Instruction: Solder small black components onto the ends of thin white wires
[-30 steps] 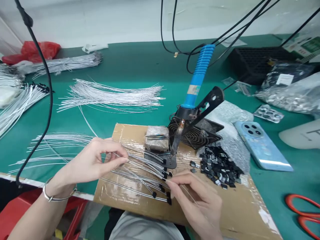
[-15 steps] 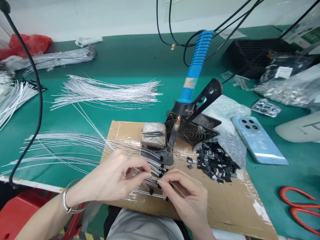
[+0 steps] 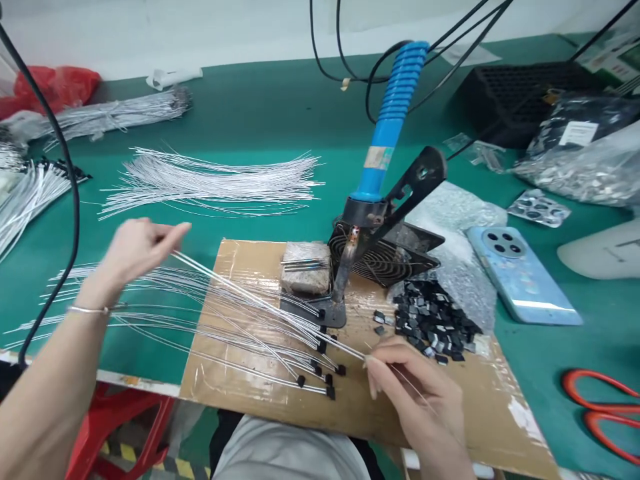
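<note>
My left hand [image 3: 145, 250] is closed around the left ends of a pair of white wires [image 3: 265, 308]. The wires slant down across the cardboard to my right hand [image 3: 420, 387], whose thumb and finger pinch their other ends. A thin bare strand, perhaps solder, passes through that same hand. Beneath the held pair lie several white wires with small black pieces [image 3: 331, 393] on their right ends. A blue-handled soldering iron [image 3: 384, 147] leans in its black stand above my right hand. Small black pieces [image 3: 433, 320] form a pile to its right.
The cardboard sheet [image 3: 480, 427] lies on the green table. Behind it are a bundle of white wires [image 3: 215, 180] and a black fan [image 3: 380, 257]. A blue phone [image 3: 523, 277], red-handled scissors [image 3: 600, 407] and plastic bags [image 3: 580, 173] are at the right. A black cable [image 3: 75, 200] hangs at the left.
My left hand has moved left and up, away from my right hand, and the wires now stretch between them. My right hand has shifted right and slightly down.
</note>
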Demonstrator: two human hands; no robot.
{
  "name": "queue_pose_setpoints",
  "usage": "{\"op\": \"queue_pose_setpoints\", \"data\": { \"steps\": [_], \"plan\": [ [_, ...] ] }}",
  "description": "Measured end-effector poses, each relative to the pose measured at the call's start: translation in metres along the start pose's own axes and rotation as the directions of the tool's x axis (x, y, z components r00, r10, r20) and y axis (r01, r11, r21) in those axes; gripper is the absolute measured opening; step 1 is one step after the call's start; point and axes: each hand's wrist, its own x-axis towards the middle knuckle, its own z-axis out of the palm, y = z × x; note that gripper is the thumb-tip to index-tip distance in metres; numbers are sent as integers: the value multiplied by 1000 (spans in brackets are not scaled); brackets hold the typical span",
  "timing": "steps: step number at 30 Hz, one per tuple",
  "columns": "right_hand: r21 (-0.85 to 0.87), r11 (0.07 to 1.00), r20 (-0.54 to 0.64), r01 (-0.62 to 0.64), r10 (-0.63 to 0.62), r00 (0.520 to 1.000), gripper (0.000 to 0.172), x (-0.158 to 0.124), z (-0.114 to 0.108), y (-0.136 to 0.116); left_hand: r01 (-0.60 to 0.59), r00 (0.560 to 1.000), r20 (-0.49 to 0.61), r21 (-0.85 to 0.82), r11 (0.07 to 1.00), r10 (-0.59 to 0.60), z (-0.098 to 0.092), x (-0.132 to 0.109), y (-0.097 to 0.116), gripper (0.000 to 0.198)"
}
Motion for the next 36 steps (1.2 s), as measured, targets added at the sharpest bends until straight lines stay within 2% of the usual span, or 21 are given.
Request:
{"op": "queue_pose_setpoints", "data": {
  "steps": [1, 3, 5, 6, 8, 9, 10, 11, 12, 15, 17, 19, 24, 26, 28, 30, 32, 36],
  "plan": [
    [-17, 1000, 24, 13, -12, 1000, 17, 0, -2, 2, 36, 999, 2, 108, 994, -36, -8, 4, -16, 56],
    [-49, 998, 61, 27, -24, 998, 17, 0, -5, 3, 78, 997, -44, 211, 974, -71, -20, 5, -36, 50],
    [-70, 997, 97, 25, -18, 995, 17, 0, -4, 2, 108, 986, -157, 327, 939, -59, -21, -4, -38, 45],
    [-74, 997, 118, 19, -10, 993, 17, 0, -3, 1, 110, 979, -199, 352, 930, -41, -17, -12, -30, 42],
    [-64, 998, 163, -2, 13, 987, 16, 0, 1, -2, 75, 967, -256, 321, 944, 10, 1, -34, 0, 29],
    [-56, 998, 182, -16, 26, 983, 16, 0, 3, -3, -3, 981, -187, 261, 965, 53, 13, -48, 22, 27],
    [-51, 998, 195, -31, 40, 980, 15, 0, 5, -4, -115, 984, -132, 63, 991, 122, 26, -61, 47, 25],
    [-48, 998, 208, -40, 49, 977, 15, 0, 7, -6, -273, 961, -84, -118, 955, 264, 40, -73, 72, 22],
    [-52, 998, 218, -40, 50, 975, 14, 0, 8, -7, -346, 936, -26, -244, 906, 350, 54, -84, 97, 26],
    [-77, 997, 217, -7, 23, 976, 14, 2, 10, -10, -326, 898, 150, -403, 855, 413, 86, -102, 153, 33],
    [-87, 996, 201, 8, 9, 980, 15, 3, 9, -12, -267, 884, 224, -477, 838, 410, 97, -103, 168, 25],
    [-86, 996, 184, 1, 15, 983, 15, 4, 9, -13, -203, 874, 284, -523, 828, 393, 101, -100, 171, 18],
    [-37, 996, 136, -87, 91, 986, 17, 4, 14, -14, -4, 871, 393, -595, 804, 295, 102, -93, 160, 16],
    [13, 990, 115, -140, 138, 984, 18, 2, 16, -13, 100, 879, 421, -621, 778, 224, 103, -93, 157, 17],
    [119, 978, 100, -173, 162, 982, 28, 0, 17, -11, 183, 884, 440, -639, 747, 159, 105, -93, 155, 18],
    [232, 950, 31, -209, 208, 978, 46, -2, 17, -9, 244, 887, 449, -652, 718, 106, 106, -91, 154, 18],
    [305, 922, -75, -237, 272, 959, 56, -3, 17, -6, 292, 889, 455, -662, 690, 60, 106, -89, 154, 18],
    [260, 947, -169, -190, 238, 956, 51, -2, 22, -9, 351, 884, 468, -665, 659, 1, 104, -85, 155, 17]
  ]
}}
